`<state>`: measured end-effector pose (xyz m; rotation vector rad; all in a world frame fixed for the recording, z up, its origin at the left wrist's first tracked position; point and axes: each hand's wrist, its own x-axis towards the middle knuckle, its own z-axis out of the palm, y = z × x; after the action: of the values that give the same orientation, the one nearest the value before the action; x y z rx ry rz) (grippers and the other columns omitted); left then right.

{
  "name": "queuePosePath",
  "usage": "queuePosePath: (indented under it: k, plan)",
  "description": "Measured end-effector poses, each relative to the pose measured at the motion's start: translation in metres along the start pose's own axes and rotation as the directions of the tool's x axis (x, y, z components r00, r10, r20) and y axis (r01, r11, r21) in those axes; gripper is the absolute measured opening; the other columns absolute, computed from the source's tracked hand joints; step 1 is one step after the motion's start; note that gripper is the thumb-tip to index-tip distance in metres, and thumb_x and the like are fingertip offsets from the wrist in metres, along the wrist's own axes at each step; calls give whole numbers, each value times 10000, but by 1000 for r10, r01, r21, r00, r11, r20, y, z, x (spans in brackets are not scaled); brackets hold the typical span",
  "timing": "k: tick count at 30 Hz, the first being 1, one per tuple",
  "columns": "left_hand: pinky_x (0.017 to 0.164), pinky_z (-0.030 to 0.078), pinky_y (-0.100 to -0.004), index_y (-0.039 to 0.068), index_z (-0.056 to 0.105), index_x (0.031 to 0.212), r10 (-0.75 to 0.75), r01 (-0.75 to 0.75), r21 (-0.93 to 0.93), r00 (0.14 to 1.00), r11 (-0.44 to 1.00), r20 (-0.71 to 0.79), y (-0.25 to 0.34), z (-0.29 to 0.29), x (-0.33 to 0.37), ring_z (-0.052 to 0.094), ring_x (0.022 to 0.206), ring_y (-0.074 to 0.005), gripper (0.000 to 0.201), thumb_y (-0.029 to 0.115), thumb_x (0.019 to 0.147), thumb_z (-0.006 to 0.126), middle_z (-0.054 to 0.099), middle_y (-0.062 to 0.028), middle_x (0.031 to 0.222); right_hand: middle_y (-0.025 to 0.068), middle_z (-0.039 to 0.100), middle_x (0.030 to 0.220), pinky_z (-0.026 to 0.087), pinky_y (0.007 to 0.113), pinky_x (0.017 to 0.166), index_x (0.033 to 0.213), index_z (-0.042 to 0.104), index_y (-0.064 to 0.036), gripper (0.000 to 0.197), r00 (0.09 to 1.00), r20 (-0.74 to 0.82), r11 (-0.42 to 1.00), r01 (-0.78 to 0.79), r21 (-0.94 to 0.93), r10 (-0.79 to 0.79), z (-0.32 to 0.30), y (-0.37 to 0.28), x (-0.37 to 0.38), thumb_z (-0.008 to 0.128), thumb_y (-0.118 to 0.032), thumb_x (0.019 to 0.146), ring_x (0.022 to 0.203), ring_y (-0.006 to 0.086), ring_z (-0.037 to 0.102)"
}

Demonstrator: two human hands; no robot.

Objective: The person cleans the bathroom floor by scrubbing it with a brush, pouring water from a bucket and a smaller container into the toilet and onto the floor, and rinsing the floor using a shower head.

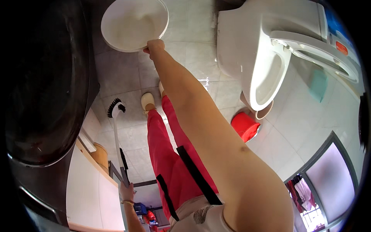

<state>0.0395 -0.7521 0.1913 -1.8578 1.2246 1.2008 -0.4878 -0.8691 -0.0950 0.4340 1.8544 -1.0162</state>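
Observation:
My right arm reaches far forward, and my right hand is closed on the near rim of a round white bucket. Its pale inside faces up toward me, with a faint darker patch at the bottom. Low on the left, my left hand is wrapped round the grey end of a long-handled scrub brush. The brush's white head with black bristles points away from me, over the tiled floor. A second strip of black bristles runs along the handle near my hand.
A white toilet with its seat raised stands at the right. Beside it are a red bin and a beige container. A dark glossy basin and a pale cabinet line the left. My feet stand on grey floor tiles.

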Motion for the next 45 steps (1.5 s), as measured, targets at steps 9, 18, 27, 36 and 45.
queuePosePath:
  k: [9,18,27,36,45]
  plan:
    - [341,397,-253,32,438,778,112,-105,-97,991,990,69,21,-6,9,440,369,-118,135,109,733,540,449,-36,513,204,537,914,484,311,635,1153,385,23,571,934,138,857,357,-371,-329,-4,23,-51,585,-304,730,780,230,543]
    - [361,435,-251,22,448,762,268,-268,62,963,961,12,22,-34,-24,447,399,-117,163,128,703,557,455,-39,549,104,564,648,463,312,526,817,583,-60,195,875,205,624,460,-632,-438,-242,256,-201,531,-228,733,572,223,564]
    - [330,413,-253,33,434,752,465,-473,78,880,878,99,-26,-37,-56,414,340,-104,167,149,717,549,446,-31,524,53,525,647,427,279,423,850,544,-32,233,951,-201,941,-275,-197,236,-386,420,-444,479,-241,768,493,140,503]
    - [331,394,-267,33,446,661,476,-505,134,857,853,199,-77,-13,-95,437,367,-125,137,124,702,539,447,-42,492,80,576,803,466,280,528,1003,540,-22,328,994,-103,991,-28,129,42,-358,539,-576,490,-244,767,645,150,561]
    - [356,401,-277,60,449,677,463,-496,263,868,828,178,-104,25,-106,419,382,-117,109,111,721,535,458,-25,547,82,574,784,462,277,543,987,545,-37,316,953,-255,865,-15,502,165,-329,767,-672,499,-252,761,644,157,556]
